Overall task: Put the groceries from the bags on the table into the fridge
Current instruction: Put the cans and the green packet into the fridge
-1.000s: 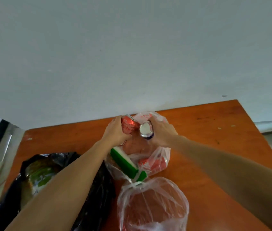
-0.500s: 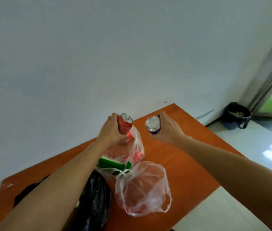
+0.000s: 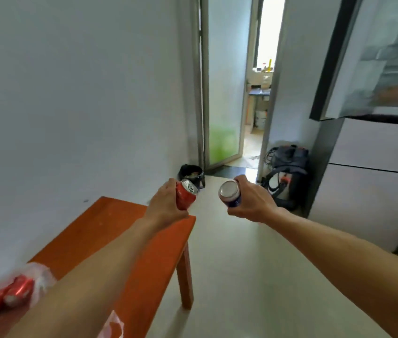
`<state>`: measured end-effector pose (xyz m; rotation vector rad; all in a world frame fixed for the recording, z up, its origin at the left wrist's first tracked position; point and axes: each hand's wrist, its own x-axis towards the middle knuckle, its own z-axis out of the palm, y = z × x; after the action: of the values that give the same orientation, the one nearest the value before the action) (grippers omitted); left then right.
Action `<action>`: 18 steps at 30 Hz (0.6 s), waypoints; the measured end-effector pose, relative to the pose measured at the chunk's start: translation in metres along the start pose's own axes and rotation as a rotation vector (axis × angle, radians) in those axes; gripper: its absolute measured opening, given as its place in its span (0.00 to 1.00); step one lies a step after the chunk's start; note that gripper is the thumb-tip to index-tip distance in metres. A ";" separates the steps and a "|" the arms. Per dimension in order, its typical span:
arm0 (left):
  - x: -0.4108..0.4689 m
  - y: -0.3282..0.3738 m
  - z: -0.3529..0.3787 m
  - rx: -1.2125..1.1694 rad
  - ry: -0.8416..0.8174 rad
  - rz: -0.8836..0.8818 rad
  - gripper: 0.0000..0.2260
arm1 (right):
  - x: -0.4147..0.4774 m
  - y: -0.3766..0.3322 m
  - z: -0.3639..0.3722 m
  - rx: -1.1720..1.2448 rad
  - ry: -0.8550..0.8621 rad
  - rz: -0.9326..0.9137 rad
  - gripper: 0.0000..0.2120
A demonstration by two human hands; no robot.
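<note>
Both arms reach forward (side by side), left hand (image 3: 165, 204) gripping a red can (image 3: 185, 196), right hand (image 3: 254, 203) a blue can (image 3: 231, 194).

Red can (image 3: 185, 197) with silver top; blue can (image 3: 231, 195), silver top. Orange surface (image 3: 110, 230). Clear bag (image 3: 37, 279) holding red cans (image 3: 5, 298). Black bin (image 3: 191, 173). White wall (image 3: 76, 93).
</note>
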<state>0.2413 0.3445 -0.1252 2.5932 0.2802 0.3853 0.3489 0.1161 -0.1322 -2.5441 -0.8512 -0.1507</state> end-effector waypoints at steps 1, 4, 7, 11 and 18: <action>0.010 0.028 0.016 -0.014 -0.010 0.042 0.31 | -0.012 0.028 -0.017 -0.018 0.024 0.040 0.32; 0.035 0.114 0.067 -0.077 -0.036 0.139 0.30 | -0.049 0.111 -0.067 -0.053 0.075 0.137 0.31; 0.056 0.198 0.121 -0.129 -0.066 0.224 0.31 | -0.082 0.191 -0.119 -0.099 0.115 0.207 0.31; 0.078 0.296 0.184 -0.195 -0.105 0.326 0.31 | -0.118 0.279 -0.182 -0.134 0.161 0.326 0.29; 0.146 0.402 0.275 -0.232 -0.209 0.454 0.34 | -0.140 0.409 -0.230 -0.140 0.226 0.488 0.30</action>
<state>0.5168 -0.0828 -0.1204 2.4226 -0.4096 0.2765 0.4885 -0.3535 -0.1166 -2.7127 -0.1272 -0.3424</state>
